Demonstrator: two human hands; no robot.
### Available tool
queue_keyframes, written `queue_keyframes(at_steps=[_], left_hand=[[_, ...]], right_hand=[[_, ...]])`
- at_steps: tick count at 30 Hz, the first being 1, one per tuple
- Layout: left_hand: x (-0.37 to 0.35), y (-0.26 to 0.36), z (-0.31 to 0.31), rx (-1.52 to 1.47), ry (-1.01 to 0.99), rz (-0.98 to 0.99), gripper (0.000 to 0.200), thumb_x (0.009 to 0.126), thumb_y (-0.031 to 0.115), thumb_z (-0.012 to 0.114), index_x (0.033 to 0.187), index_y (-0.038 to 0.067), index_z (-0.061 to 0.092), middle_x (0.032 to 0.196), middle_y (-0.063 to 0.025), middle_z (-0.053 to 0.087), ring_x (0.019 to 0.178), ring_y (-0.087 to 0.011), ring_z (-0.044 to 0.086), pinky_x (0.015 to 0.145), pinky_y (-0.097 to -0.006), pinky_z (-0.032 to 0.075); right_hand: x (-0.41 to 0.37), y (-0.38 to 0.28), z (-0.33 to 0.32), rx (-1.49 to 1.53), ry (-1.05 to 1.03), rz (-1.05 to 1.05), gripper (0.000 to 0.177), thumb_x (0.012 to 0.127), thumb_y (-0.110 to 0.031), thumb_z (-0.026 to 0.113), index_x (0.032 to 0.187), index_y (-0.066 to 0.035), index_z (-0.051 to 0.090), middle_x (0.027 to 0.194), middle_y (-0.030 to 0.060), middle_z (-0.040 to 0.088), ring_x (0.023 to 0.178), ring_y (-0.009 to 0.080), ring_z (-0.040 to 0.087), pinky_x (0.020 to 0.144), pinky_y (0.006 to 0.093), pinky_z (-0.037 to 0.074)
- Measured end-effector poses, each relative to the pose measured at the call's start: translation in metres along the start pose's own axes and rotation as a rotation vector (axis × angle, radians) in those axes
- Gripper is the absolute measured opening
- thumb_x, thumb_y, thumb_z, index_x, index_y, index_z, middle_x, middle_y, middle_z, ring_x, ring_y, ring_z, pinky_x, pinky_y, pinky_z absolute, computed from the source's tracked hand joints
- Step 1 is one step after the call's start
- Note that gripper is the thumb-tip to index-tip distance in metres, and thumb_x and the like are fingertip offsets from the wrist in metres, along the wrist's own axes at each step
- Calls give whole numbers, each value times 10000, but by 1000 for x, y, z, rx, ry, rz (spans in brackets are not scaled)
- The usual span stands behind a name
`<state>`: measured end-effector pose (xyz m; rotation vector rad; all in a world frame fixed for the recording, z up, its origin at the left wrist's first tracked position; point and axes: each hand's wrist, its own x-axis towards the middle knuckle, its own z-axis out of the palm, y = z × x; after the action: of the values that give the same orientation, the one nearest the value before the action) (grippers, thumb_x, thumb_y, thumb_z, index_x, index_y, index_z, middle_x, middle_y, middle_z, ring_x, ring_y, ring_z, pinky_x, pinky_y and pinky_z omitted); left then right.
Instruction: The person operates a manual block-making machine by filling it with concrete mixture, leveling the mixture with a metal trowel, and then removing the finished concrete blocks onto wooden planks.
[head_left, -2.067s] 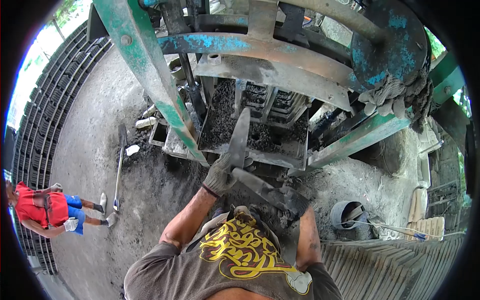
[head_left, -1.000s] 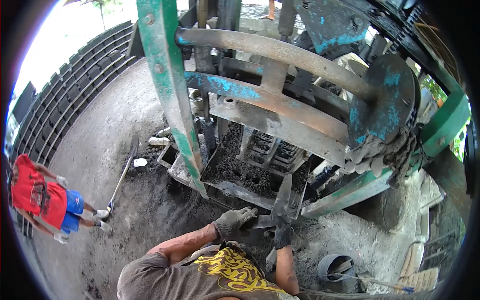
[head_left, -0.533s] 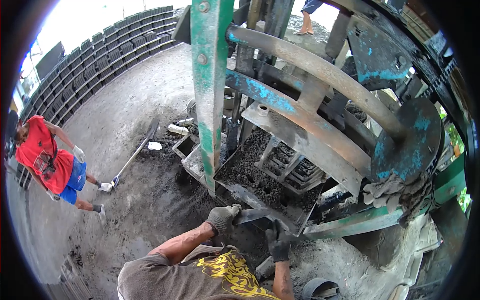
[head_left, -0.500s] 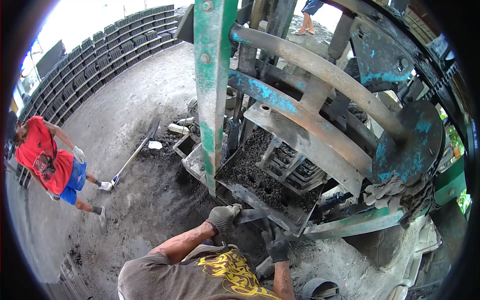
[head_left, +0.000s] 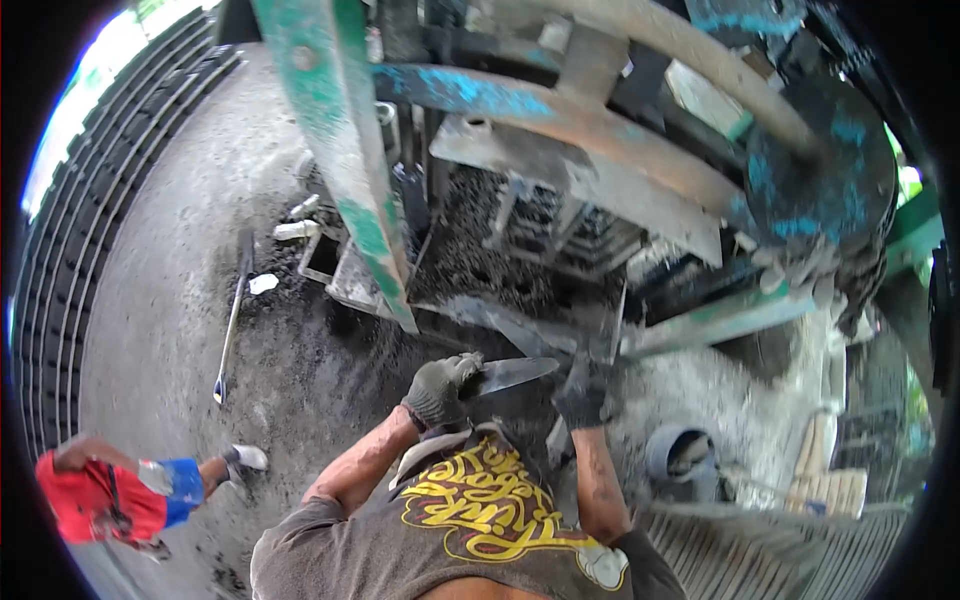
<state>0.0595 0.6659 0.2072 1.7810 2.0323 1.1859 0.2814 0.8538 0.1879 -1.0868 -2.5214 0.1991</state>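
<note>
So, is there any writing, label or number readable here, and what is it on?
Yellow graffiti-style lettering on the grey shirt: too stylised to read.
On the green machine frame and the metal blade in the left hand: no marks readable; picture blurred.

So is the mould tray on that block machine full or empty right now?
Full, or nearly: dark gravelly mix covers the mould tray up to its front rim. The picture is blurred, so the exact level is unclear.
</note>
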Motion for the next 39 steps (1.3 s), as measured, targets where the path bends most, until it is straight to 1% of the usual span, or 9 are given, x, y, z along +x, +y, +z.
queue_keyframes(at_steps=[5, 12, 13, 14, 16, 22, 27, 36, 39], left_hand=[[4, 5, 11, 37, -173, -77, 381, 692, 101, 684, 1067, 88, 617, 971, -141, 670, 877, -345, 661, 723, -426, 543], [-5, -74, 21, 208, -369, -596, 303, 789, 105, 594, 1092, 114, 607, 974, -208, 677, 899, -397, 657, 755, -455, 526], [-18, -95, 30, 169, -357, -636, 313, 812, 127, 609, 1122, 89, 586, 924, -190, 683, 843, -368, 685, 748, -452, 523], [-50, -141, 54, -91, -299, -575, 282, 858, 161, 635, 1128, 97, 589, 868, -124, 688, 709, -283, 696, 655, -433, 553], [-56, -127, 42, -772, -332, -1138, 232, 899, 196, 645, 1111, 107, 610, 865, -66, 676, 627, -183, 664, 532, -372, 558], [-82, -116, 59, -830, -454, -1159, 215, 921, 268, 633, 1040, 89, 644, 783, -33, 672, 575, -154, 635, 451, -322, 519], [-59, -62, 82, -801, -590, -990, 297, 904, 120, 630, 1192, 57, 596, 974, -7, 659, 841, -113, 598, 747, -270, 507], [-38, -6, 137, -432, -187, -723, 677, 855, 56, 644, 1450, -41, 338, 1238, -108, 593, 1113, -171, 562, 943, -265, 453], [-30, 10, 128, -174, -83, -701, 677, 856, 70, 630, 1444, -72, 328, 1257, -177, 610, 1173, -222, 588, 937, -295, 481]], right_hand=[[-7, -25, -15, 53, 130, -121, 804, 800, -280, 716, 1484, -54, 360, 892, 191, 632, 755, 399, 618, 689, 487, 508], [-47, -33, -36, 265, -142, 423, 582, 841, -284, 712, 1355, -68, 544, 1016, 246, 660, 904, 400, 649, 778, 441, 526], [-63, -18, -22, 256, 97, 320, 486, 869, -266, 681, 1293, -46, 589, 972, 248, 664, 867, 401, 654, 748, 434, 526], [-73, -6, -20, 248, 86, 361, 486, 869, -266, 681, 1293, -46, 589, 972, 248, 664, 867, 401, 654, 748, 434, 526], [-93, 20, -19, 149, 431, 303, 379, 924, -231, 652, 1250, -44, 603, 802, 141, 647, 674, 293, 633, 606, 378, 503], [-154, 43, -34, 1009, 468, 975, 143, 984, -200, 601, 1046, -72, 589, 713, -8, 554, 559, 94, 501, 480, 256, 397], [-181, 62, -8, 1085, 347, 1168, 176, 986, -199, 593, 1056, -37, 589, 824, 50, 670, 600, 107, 596, 495, 247, 453], [-131, 79, -18, 1111, -196, 978, 246, 1010, -217, 535, 1091, 5, 603, 778, 73, 665, 576, 121, 612, 536, 293, 494], [-137, 101, 17, 478, -61, 108, 268, 961, -216, 606, 1083, 22, 591, 810, 139, 689, 716, 297, 682, 636, 414, 533]])
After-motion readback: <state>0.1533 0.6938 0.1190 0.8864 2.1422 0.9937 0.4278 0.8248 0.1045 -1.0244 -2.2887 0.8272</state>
